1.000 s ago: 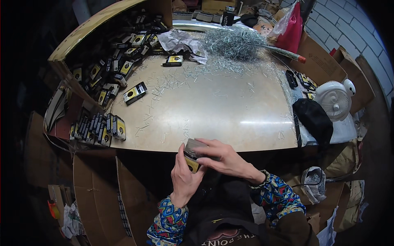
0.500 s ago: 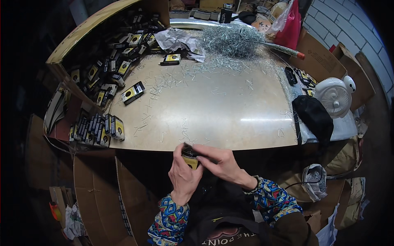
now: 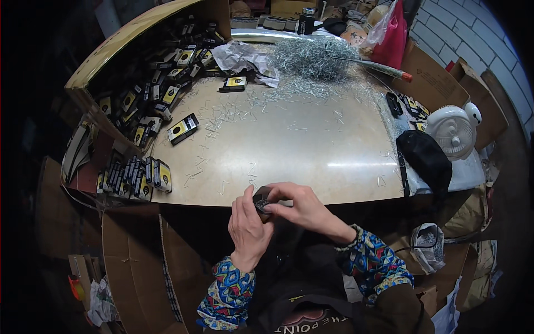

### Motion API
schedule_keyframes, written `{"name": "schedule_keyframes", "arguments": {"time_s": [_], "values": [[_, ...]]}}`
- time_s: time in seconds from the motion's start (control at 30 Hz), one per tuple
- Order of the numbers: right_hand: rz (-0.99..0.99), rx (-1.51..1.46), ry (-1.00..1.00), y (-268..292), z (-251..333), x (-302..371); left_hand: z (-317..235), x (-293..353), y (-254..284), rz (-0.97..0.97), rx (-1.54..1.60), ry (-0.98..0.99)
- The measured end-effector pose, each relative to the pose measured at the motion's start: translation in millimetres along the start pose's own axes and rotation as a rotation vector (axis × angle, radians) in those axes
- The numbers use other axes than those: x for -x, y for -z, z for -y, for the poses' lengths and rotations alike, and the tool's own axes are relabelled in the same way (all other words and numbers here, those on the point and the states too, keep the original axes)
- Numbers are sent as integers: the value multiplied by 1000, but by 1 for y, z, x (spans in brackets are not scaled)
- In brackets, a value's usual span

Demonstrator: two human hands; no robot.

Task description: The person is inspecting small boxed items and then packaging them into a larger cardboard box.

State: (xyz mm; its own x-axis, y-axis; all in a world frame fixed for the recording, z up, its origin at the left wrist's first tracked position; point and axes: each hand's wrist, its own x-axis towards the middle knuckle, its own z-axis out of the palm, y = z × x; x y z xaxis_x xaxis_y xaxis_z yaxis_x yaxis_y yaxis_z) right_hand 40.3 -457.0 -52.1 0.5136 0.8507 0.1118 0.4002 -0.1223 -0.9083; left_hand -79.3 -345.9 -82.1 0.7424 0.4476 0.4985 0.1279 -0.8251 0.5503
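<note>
Just off the table's near edge, my left hand (image 3: 248, 231) is wrapped round a small black-and-yellow box (image 3: 260, 206). Its end faces up and stands open, with small metal bits showing inside; most of its sides are behind my fingers. My right hand (image 3: 303, 206) pinches the box's right side and flap at the opening, thumb and forefinger at the rim. Thin bent wire pieces (image 3: 251, 170) lie on the tabletop (image 3: 311, 150) beyond my hands. Another such box (image 3: 183, 129) lies at the left of the table, and one (image 3: 233, 83) lies farther back.
A big carton (image 3: 83, 106) spills many boxes at the left, and stacked boxes (image 3: 161, 176) stand by the near left corner. A heap of metal wire pieces (image 3: 308, 58) sits at the back. A white fan (image 3: 453, 133) and a black bag (image 3: 425, 158) occupy the right side.
The held box has tipped so that its open end now shows, and its yellow face has gone out of sight. My right hand has shifted to the opening.
</note>
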Motion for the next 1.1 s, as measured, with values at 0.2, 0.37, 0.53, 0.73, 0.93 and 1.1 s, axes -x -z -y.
{"name": "schedule_keyframes", "arguments": {"time_s": [0.2,0.37,0.53,0.73,0.93,1.1], "values": [[-81,5,44,7,-14,-5,7,-30,2,94,-18,-109],[-109,-132,89,15,-20,-18,6,-48,1,118,-170,-204],[-106,-76,-1,22,-28,-23,11,-66,-5,162,-244,-289],[-345,-149,26,38,-56,-44,16,-107,3,301,-408,-325],[-241,-571,-297,55,-60,-56,22,-154,11,596,-400,-281],[-416,-818,-388,87,-87,-57,72,-183,29,643,-764,-158]]}}
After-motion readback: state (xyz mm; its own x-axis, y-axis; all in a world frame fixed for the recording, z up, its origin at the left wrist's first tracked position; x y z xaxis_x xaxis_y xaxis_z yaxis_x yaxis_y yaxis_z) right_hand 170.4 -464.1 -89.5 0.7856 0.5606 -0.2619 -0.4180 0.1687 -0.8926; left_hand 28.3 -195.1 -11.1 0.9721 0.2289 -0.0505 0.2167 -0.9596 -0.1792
